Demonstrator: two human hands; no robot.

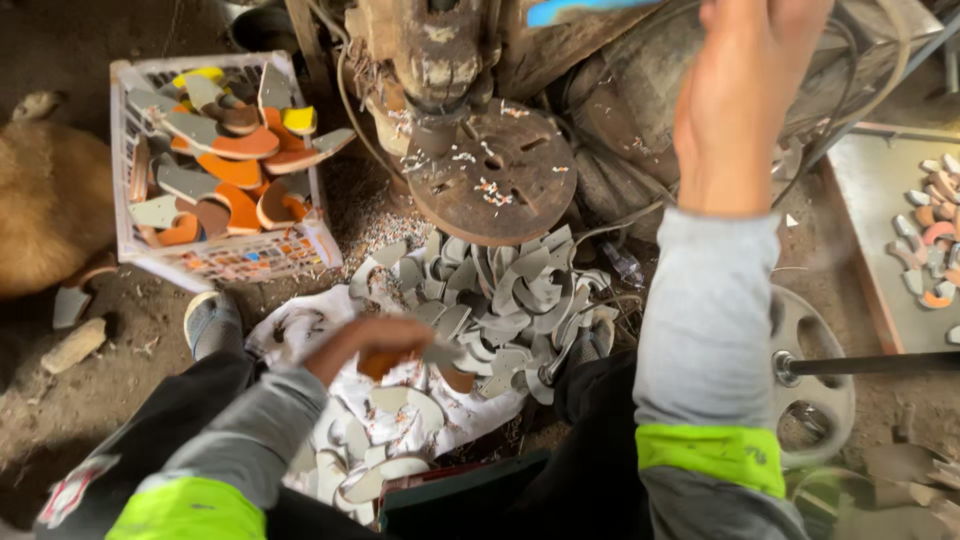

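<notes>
**Grey sole pieces, one lifted off the heap under the press**

Grey sole pieces (500, 300) lie heaped on a white cloth (300, 325), just ahead of the left hand (370, 345) and spilling toward the person's knees. That left hand is curled, fingers closed round a flat grey piece with an orange-brown edge (440, 358), lifted just clear of the pile. Up and away goes the right hand (735, 100), raised high toward a blue-tipped lever (590, 10); whether its fingers are wrapped on that handle I cannot tell, as the frame cuts them off.

Between the two hands sits the rusty round plate (495, 175) of the old press (435, 60), dusted with white and orange crumbs. My read: the piece wants laying flat and square on that plate, fingers kept well out from under the head.

Beyond the left hand, a white plastic crate (125, 200) holds orange, grey and yellow sole cut-outs (225, 150). Out past the right arm, a spoked metal wheel (815, 385), and further off a tray (870, 200) with small coloured offcuts (930, 240).
</notes>
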